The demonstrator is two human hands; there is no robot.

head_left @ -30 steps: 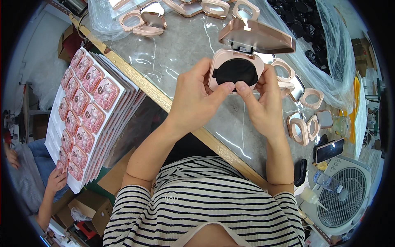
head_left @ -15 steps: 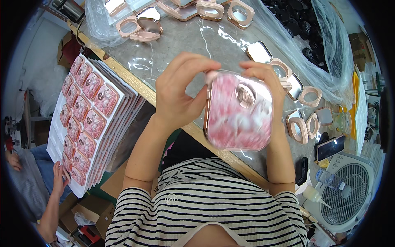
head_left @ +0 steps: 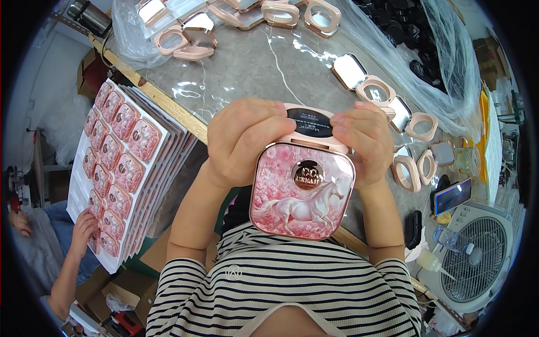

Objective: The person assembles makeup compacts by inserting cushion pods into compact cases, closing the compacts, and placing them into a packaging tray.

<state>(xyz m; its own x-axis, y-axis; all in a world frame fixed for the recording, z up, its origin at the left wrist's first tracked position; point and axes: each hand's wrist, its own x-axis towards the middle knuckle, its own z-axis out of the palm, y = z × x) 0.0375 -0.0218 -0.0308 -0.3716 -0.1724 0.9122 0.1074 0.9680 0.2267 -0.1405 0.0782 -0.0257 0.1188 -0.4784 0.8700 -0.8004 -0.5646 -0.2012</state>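
A makeup compact (head_left: 297, 208) hangs opened between my two hands above the table's front edge. Its lid faces me, pink with a white horse and a shiny round badge. The pale pink base, with a dark oval label, sits above the lid. My left hand (head_left: 244, 140) grips the base from the left, fingers curled over it. On the other side my right hand (head_left: 365, 143) clasps the base, fingertips at the edge of the dark label. The compact's inside is turned away and hidden.
Opened pink compacts (head_left: 376, 91) lie on the grey marbled table (head_left: 241, 73), right and far. Black round parts fill a clear plastic bag (head_left: 449, 106). At left, a person's hand (head_left: 85, 227) touches stacked white trays (head_left: 149, 168) of compacts. A phone (head_left: 452, 196) and a fan (head_left: 477, 264) stand right.
The compact has swung from looking shut to opened, its lid hanging lower and its labelled base showing. My left hand has closed onto it. The other person's hand has shifted slightly along the tray.
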